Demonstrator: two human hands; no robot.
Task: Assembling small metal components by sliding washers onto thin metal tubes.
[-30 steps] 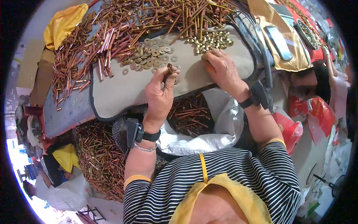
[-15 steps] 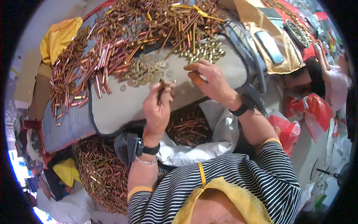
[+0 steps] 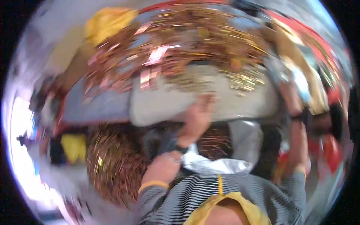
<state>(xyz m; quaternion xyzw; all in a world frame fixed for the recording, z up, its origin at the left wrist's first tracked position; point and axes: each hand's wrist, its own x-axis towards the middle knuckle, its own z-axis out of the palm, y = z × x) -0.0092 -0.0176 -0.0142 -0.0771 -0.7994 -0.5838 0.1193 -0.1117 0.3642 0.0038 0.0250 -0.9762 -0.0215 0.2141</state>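
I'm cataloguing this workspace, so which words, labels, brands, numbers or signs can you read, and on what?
None can be read; motion blurs the picture.
Glossy red plastic bag at right: too blurred to tell any print.
Flat, pale-blue rectangular phone: too blurred to read.
White plastic sack: no legible text.

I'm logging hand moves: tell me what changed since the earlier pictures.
The right hand moved rightward, from beside the gold nuts to beside the phone; blur hides either hand's grip. The left hand stays over the mat, near the washers.
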